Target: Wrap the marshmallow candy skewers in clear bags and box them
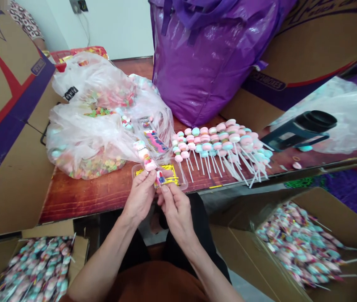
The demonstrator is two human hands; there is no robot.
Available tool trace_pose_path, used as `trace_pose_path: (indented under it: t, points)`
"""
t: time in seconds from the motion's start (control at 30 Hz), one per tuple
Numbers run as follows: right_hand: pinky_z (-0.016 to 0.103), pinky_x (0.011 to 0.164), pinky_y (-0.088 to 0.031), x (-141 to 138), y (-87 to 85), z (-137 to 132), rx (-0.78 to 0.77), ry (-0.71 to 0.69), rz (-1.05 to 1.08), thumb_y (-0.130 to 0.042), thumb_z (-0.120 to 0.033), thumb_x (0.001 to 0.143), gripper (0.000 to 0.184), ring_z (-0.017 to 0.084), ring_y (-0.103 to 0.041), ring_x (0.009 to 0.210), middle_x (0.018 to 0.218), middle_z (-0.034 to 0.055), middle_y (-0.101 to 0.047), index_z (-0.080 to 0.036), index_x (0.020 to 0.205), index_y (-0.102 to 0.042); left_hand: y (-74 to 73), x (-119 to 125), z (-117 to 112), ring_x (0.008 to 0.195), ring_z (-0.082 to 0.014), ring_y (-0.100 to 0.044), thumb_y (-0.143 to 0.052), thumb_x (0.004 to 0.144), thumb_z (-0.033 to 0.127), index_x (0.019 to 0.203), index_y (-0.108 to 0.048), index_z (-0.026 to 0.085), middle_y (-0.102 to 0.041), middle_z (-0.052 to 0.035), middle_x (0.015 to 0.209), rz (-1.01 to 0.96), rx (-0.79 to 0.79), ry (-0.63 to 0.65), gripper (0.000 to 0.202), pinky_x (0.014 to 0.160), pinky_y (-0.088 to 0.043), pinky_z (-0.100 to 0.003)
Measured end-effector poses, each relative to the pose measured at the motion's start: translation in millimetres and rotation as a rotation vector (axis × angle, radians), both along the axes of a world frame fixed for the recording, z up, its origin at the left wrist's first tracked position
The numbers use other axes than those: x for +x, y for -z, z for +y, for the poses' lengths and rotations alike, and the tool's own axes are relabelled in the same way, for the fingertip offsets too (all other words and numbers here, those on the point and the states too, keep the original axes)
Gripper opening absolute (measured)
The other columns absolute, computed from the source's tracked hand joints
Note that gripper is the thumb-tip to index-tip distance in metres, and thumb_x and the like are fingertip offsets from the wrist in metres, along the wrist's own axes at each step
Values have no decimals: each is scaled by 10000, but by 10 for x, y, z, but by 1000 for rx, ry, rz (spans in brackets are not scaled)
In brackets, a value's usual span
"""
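Observation:
Over the table's front edge, my left hand (142, 191) is closed around the lower part of a wrapped marshmallow skewer (147, 158), which tilts up and to the left. My right hand (176, 203) pinches the printed lower end of its clear wrapper (160, 178); whether a tie is in those fingers is hidden. Just beneath both hands sits a clear plastic tray (183, 181) of yellow twist ties (172, 172). Behind it lie printed wrappers (155, 140). To the right, many unwrapped marshmallow skewers (206, 144) rest in rows, white sticks toward me.
Plastic bags of gummies and marshmallows (87, 134) occupy the left. A purple bag (210, 63) stands behind, with a dark bottle (298, 130) at right. Boxes of wrapped skewers sit below, at left (82, 251) and right (238, 251). Another person's patterned sleeve (25, 19) shows upper left.

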State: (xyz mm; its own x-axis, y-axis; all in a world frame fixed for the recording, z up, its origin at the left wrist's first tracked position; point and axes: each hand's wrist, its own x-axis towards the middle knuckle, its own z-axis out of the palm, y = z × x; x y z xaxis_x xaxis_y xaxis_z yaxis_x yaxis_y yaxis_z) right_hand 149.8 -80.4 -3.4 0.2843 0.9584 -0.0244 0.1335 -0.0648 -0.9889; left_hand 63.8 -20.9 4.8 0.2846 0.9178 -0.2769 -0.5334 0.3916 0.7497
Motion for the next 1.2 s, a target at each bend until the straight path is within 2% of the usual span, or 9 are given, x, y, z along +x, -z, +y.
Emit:
trace_pose_path:
  t: [0.13, 0.27, 0.33, 0.4, 0.6, 0.73, 0.83, 1.0, 1.2]
  points:
    - [237, 565, -384, -198, -48, 76, -13, -1, 119, -544, -449, 930, 276, 127, -499, 626, 683, -15, -561, -209, 797, -577, -48, -227, -90, 538, -82, -545, -778, 783, 330, 984, -741, 157, -738, -58, 882, 96, 96, -69, 268, 498, -451, -209]
    - [227, 430, -265, -360, -103, 130, -144, -239, 516, -461, -514, 954, 438, 87, -324, 406, 460, -62, -419, -208, 643, -505, -88, -555, -155, 457, -86, -491, -746, 814, 344, 1079, -714, 183, -671, -27, 754, 48, 60, 106, 312, 425, -416, -220]
    - [227, 435, -281, -334, -136, 121, -193, -434, 458, -441, -480, 970, 442, 95, -376, 401, 468, -40, -488, -198, 649, -554, -94, -675, -163, 503, -113, -517, -767, 795, 337, 1066, -712, 183, -599, -2, 680, -11, 60, 150, 317, 451, -441, -234]
    - [234, 509, -347, -226, -152, 115, -139, -521, 143, -464, -380, 974, 394, 120, -502, 502, 562, -7, -589, -196, 648, -587, -90, -718, -158, 572, -121, -514, -773, 795, 327, 1020, -720, 164, -500, 19, 620, -49, 79, 93, 283, 496, -449, -226]
    - [304, 730, -382, 176, 22, 369, 24, -160, -815, -519, -139, 905, 200, 215, -585, 831, 839, 71, -682, -202, 796, -674, -16, -631, -72, 528, -40, -298, -713, 866, 246, 1034, -697, 103, -382, 51, 628, -62, 67, -74, 221, 526, -344, -162]
    - [321, 710, -361, 209, 160, 593, -23, -252, -1012, -538, -129, 894, 180, 236, -581, 836, 869, 96, -683, -196, 828, -692, 52, -596, -33, 530, -43, -299, -729, 849, 245, 863, -618, 136, -428, 40, 644, -71, 33, -87, 156, 502, -300, -154]
    - [332, 695, -350, 185, 212, 657, -6, -284, -1042, -467, -108, 916, 233, 230, -575, 767, 842, 101, -683, -187, 850, -676, 64, -577, -12, 520, -38, -307, -752, 827, 238, 799, -553, 159, -465, 40, 652, -83, 37, -130, 216, 496, -297, -147]
    - [345, 745, -384, 269, 232, 655, 30, -200, -948, -420, -98, 891, 226, 230, -551, 687, 731, 93, -651, -169, 872, -634, 29, -571, 43, 528, -24, -354, -797, 780, 259, 903, -651, 148, -546, 22, 714, -59, 61, -183, 221, 507, -337, -146]
    - [293, 635, -392, 395, 178, 564, 65, -120, -553, -432, -206, 908, 171, 179, -535, 650, 726, 22, -613, -211, 849, -593, -10, -473, 111, 510, -21, -305, -790, 773, 310, 750, -614, 127, -553, 6, 715, 9, 89, -162, 255, 462, -283, -149]
